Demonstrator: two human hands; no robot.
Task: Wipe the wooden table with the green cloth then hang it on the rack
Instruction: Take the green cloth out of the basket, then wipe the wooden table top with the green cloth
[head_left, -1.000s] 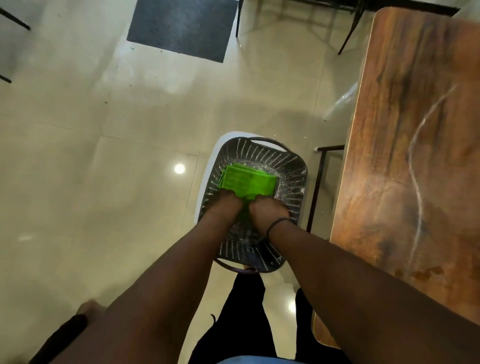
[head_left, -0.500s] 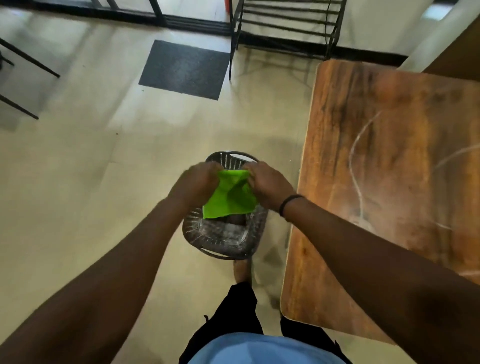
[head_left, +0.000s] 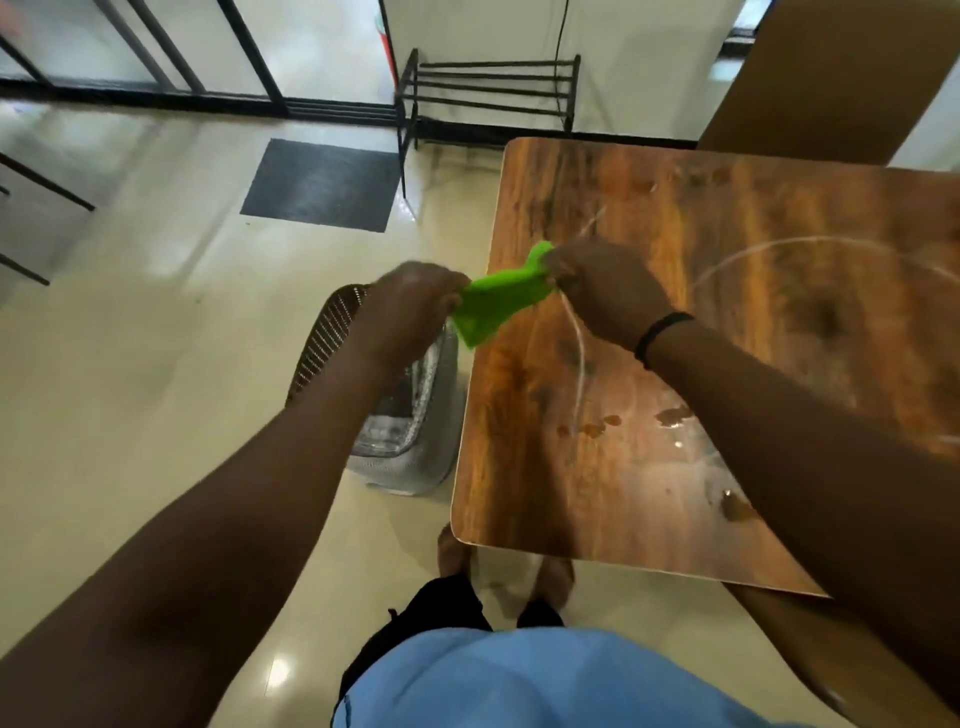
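Now both hands (head_left: 410, 304) (head_left: 605, 291) stretch the green cloth (head_left: 496, 301) across the table (head_left: 675, 364) edge.

- The cloth (head_left: 493, 299) stretches between the left hand (head_left: 410, 306) and the right hand (head_left: 605, 291), above the tabletop's (head_left: 727, 364) left edge.
- The basket (head_left: 384, 395) stands on the floor, just left of the tabletop.
- The rack (head_left: 488, 91) stands behind the tabletop, against the wall.
- The mat (head_left: 319, 184) lies left of the rack.

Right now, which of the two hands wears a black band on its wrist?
The right hand, holding the green cloth over the wooden table. The left hand has a bare wrist.
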